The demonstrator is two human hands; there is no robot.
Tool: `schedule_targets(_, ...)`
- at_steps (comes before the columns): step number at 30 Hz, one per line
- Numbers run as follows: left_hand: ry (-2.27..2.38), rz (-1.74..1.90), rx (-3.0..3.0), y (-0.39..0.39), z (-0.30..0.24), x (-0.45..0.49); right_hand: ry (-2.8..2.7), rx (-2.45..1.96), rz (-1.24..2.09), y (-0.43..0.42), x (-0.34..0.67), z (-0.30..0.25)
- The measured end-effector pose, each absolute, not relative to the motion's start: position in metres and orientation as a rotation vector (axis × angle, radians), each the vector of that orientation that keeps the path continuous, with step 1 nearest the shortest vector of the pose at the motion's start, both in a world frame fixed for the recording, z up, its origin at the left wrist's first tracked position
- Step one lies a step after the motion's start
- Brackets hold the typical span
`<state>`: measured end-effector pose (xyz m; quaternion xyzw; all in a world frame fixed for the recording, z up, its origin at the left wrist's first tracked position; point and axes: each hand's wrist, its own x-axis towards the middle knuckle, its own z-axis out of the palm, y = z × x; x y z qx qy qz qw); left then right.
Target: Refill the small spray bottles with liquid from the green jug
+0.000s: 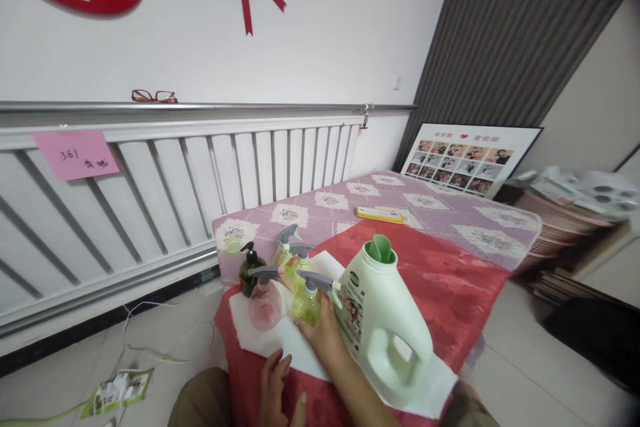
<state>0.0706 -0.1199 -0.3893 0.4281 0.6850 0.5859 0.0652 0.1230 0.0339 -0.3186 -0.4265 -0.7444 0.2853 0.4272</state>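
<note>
My right hand (320,337) is closed around a clear spray bottle (306,307) with yellow liquid and a grey trigger head. My left hand (277,390) is held nearer my body, over the red cloth, its fingers apart with nothing in them. Left of the gripped bottle stands a pink spray bottle (265,308). Just behind are a dark pump bottle (248,275) and two more grey-headed spray bottles, including a yellow one (302,268). To the right, a large pale green jug (395,300), its green spout showing at the uncapped top, stands upright by my right forearm.
White sheets (295,350) lie under the bottles on a red cloth (450,267), over a purple patterned tablecloth (330,201). A yellow case (379,215) and a small green lid (233,245) lie further back. A radiator (240,167) borders the left side; cables (150,350) run on the floor.
</note>
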Motion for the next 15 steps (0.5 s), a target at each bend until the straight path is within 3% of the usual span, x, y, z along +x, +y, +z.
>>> schedule_targets(15, 2.104, 1.758, 1.373, -0.115, -0.399, 0.067, -1.877, -0.976, 0.773, -0.045, 0.201, -0.327)
